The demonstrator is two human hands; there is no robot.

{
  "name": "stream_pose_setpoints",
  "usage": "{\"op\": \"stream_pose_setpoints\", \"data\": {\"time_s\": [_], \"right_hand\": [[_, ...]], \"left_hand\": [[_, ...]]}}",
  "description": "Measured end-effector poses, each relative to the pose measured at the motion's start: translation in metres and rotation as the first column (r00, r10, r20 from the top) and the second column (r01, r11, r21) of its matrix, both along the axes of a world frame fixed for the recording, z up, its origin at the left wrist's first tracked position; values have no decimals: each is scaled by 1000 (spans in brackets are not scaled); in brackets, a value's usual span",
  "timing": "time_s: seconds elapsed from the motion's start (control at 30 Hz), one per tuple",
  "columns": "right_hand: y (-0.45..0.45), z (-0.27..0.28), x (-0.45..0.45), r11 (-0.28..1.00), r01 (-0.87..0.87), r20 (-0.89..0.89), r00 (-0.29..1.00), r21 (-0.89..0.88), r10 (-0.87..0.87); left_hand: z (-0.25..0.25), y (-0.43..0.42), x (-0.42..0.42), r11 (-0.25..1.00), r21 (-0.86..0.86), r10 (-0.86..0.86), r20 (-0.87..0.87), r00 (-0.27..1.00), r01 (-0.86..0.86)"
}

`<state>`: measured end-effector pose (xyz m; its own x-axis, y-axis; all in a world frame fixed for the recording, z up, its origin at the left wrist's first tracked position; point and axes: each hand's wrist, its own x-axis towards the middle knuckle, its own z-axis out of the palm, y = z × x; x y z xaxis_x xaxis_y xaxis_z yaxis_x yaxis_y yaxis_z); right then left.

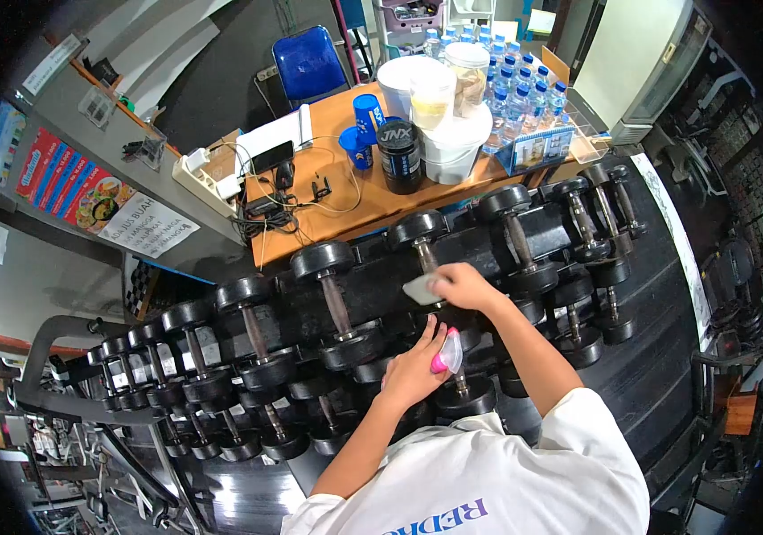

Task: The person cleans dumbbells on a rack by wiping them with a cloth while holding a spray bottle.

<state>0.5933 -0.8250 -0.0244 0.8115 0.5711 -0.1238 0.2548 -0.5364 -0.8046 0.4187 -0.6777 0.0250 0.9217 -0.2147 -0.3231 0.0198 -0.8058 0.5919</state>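
My right hand (463,287) is closed on a pale cloth (421,288), which lies against the lower part of a dumbbell (424,245) on the upper row of a black rack. Lower and to the left, my left hand (415,364) is wrapped round a clear bottle with a pink part (446,350). Just left of my hands another dumbbell (335,303) rests on the rack, and one more (517,239) sits to the right. The cloth and my fingers hide part of the middle dumbbell's lower end.
Behind the rack stands a wooden desk (317,201) with white tubs (453,147), a black jar (401,159), blue cups (367,116), cables and several water bottles (517,105). A blue chair (310,64) is beyond it. More dumbbells line both rack rows.
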Motion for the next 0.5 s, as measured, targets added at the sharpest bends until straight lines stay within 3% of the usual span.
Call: {"op": "stream_pose_setpoints", "data": {"time_s": [0.03,0.07,0.13,0.2,0.27,0.33,0.4,0.43,0.5], "right_hand": [[-4,-20,1,953,201,-182,970,228,-161],[-7,-26,2,872,369,-341,904,322,-257],[-14,-40,-2,571,644,-517,759,509,-396],[-10,-25,-12,514,733,-435,679,445,-592],[1,-45,-10,642,687,-70,700,341,-711],[12,-38,-6,852,436,155,857,289,-491],[32,-14,-11,953,244,316,903,178,-290],[29,-9,-14,985,167,232,958,30,-170],[25,-1,-17,989,145,236,962,-22,-136]], "left_hand": [[-1,0,0,1000,-9,-1,7,1000,1],[-2,0,0,1000,-9,1,3,1000,-1],[-3,-1,1,1000,16,3,-1,1000,-3],[-1,0,-1,1000,11,6,-17,1000,-6],[-2,0,1,1000,2,2,-27,1000,-1],[-7,0,-1,1000,-4,-3,16,1000,3],[-5,-2,0,1000,19,-14,-9,1000,14],[-6,-1,0,1000,19,-18,-18,1000,19],[-6,0,2,999,27,-23,-12,1000,24]]}}
